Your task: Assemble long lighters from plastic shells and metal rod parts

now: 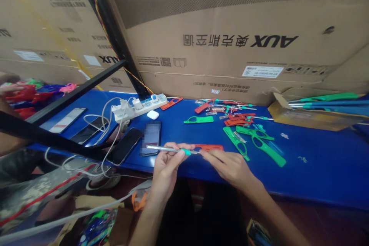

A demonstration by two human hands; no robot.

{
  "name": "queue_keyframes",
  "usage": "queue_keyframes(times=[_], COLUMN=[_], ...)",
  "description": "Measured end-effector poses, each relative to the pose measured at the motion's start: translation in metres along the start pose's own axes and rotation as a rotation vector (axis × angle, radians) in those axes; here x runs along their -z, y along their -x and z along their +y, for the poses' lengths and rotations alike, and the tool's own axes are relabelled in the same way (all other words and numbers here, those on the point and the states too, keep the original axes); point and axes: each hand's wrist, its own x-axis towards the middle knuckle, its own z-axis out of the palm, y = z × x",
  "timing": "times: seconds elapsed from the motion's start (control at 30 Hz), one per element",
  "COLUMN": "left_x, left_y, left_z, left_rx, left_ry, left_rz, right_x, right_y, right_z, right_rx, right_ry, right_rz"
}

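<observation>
My left hand (167,163) is closed in a pinch on a thin metal rod with a teal tip (165,148), held level over the front edge of the blue table (317,169). My right hand (227,165) is closed on the rod's right end, where it meets a flat orange plastic handle (209,147). Both hands hover just above the table edge, close together.
A pile of green, red and orange plastic handles (245,130) lies to the right. A cardboard tray of long rods (317,109) sits far right. Phones (151,138), a power strip (138,107) with white cables and an earbud case (152,114) lie left. Big cardboard boxes (230,27) wall the back.
</observation>
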Motion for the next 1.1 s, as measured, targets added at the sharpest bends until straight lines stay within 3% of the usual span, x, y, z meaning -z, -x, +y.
queue_keyframes(times=[0.13, 0.27, 0.4, 0.63, 0.77, 0.93, 1.1], left_x=[-0.006, -0.009, -0.012, -0.021, -0.022, -0.021, -0.026], left_y=[0.001, 0.002, 0.002, -0.012, -0.03, -0.06, -0.099], left_z=[0.003, -0.002, -0.012, -0.016, -0.014, -0.016, -0.009], left_rx=[-0.01, 0.001, -0.005, -0.062, -0.108, -0.105, -0.027], left_ry=[-0.021, -0.05, -0.11, -0.131, -0.188, -0.16, -0.021], left_rz=[0.063, 0.002, -0.035, 0.013, -0.003, 0.036, -0.088], right_x=[0.01, 0.013, 0.001, -0.024, -0.025, -0.016, -0.012], right_y=[-0.013, -0.014, -0.01, -0.014, -0.017, -0.029, -0.044], right_z=[0.001, -0.001, -0.006, -0.01, 0.004, 0.031, 0.067], right_rx=[0.061, 0.01, -0.159, -0.575, -0.613, -0.61, -0.537], right_ry=[-0.116, -0.184, -0.342, -0.662, -0.625, -0.556, -0.496], right_rz=[-0.008, 0.008, 0.011, 0.119, 0.133, 0.049, 0.018])
